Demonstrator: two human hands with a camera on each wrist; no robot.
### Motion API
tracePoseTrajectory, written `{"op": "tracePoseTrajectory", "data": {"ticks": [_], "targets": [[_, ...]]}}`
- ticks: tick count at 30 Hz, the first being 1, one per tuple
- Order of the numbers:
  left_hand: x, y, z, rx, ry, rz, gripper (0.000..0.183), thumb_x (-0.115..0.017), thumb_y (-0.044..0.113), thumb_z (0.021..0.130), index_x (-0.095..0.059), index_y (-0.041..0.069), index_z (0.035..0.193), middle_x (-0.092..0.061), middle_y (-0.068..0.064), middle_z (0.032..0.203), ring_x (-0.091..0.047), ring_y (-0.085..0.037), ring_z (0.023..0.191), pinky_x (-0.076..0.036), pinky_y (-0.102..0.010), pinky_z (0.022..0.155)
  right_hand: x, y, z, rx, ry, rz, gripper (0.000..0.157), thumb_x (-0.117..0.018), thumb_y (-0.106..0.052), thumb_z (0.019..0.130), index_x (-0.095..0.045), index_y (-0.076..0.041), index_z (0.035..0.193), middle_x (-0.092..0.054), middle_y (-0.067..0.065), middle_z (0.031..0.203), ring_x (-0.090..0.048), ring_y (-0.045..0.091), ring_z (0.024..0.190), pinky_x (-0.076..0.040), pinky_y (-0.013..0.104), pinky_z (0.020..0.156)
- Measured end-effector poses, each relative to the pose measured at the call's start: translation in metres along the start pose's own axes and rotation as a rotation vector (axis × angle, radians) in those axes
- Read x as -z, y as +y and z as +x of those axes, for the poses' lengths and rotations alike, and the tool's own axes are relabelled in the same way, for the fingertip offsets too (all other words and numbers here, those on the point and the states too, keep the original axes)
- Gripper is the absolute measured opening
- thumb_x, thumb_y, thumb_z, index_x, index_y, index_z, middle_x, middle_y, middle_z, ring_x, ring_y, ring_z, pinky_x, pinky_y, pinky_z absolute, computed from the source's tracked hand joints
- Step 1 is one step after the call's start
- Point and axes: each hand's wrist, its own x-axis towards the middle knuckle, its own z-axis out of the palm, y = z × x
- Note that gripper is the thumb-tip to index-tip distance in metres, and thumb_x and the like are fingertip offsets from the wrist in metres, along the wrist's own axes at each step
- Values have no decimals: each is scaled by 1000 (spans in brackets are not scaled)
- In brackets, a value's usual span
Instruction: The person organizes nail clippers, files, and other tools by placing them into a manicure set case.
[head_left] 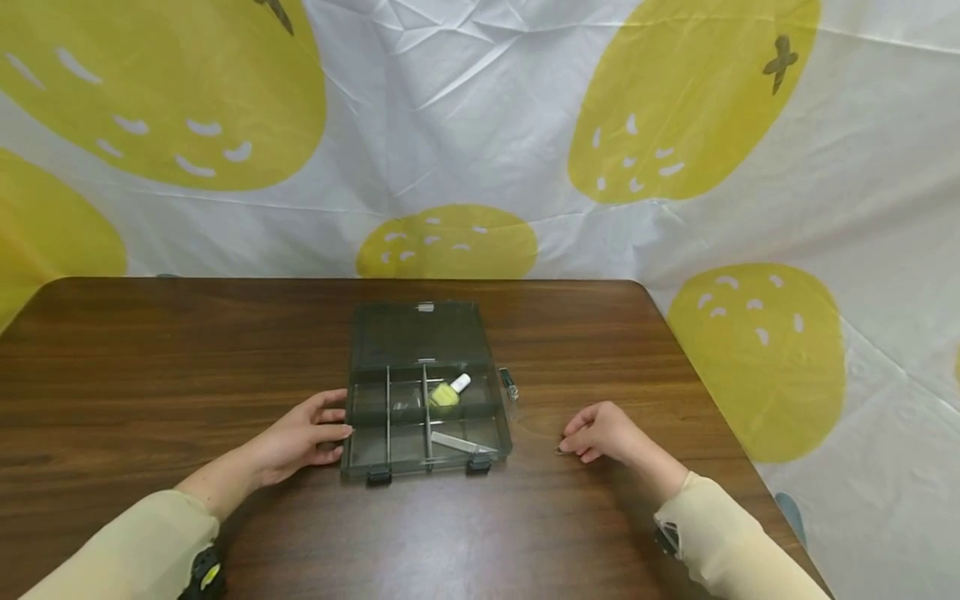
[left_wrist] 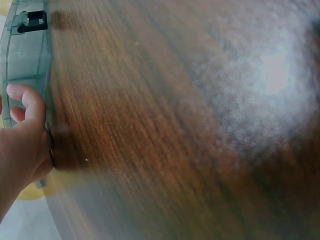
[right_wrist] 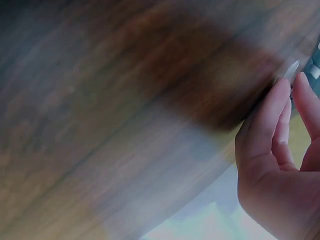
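Note:
A smoky, see-through compartment box lies on the table with its lid folded back. My left hand rests against its left side, thumb at the rim; the left wrist view shows the hand beside the wall. In the box are a yellow-green nail polish bottle with a white cap and, nearer me, a flat whitish strip. Right of the box, my right hand pinches a small, pale, pointed piece between thumb and finger, low over the table; I cannot tell its kind.
A slim dark object with a shiny end lies just off the box's right side. Two black latches stick out from the box's front. Behind the brown wooden table hangs a white cloth with yellow fruit shapes.

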Motion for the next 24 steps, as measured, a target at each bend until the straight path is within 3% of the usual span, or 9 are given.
{"op": "tracePoseTrajectory", "data": {"ticks": [6,12,18,24], "targets": [[0,1,0,-3,-1,-4,73,-51,8,94,-2,0,148,-15,-27,141,-47,-14,96,-50,-23,73,-6,-3,-1,-11,85,-111,16,-77,-3,70,-67,5,78,-59,-3,59,-54,9,53,-54,26,51],[3,-2,1,-28,-31,-6,79,-58,14,92,-4,-1,148,-16,-28,138,-48,-14,97,-50,-24,74,-5,-5,0,-6,55,-144,8,-71,-2,74,-69,5,76,-67,4,65,-53,9,53,-53,26,51],[4,-2,1,-28,-34,-9,80,-59,15,92,-4,-1,148,-16,-29,138,-48,-13,96,-50,-24,75,-2,-3,1,23,-9,-102,11,-65,0,78,-68,10,82,-65,2,65,-54,8,54,-55,26,53],[0,2,-1,-6,-7,-7,74,-52,8,94,-2,-1,148,-15,-27,140,-48,-13,94,-50,-23,73,4,-1,6,-9,-68,33,17,-60,3,81,-65,16,91,-64,0,67,-56,6,56,-55,25,56]]}}
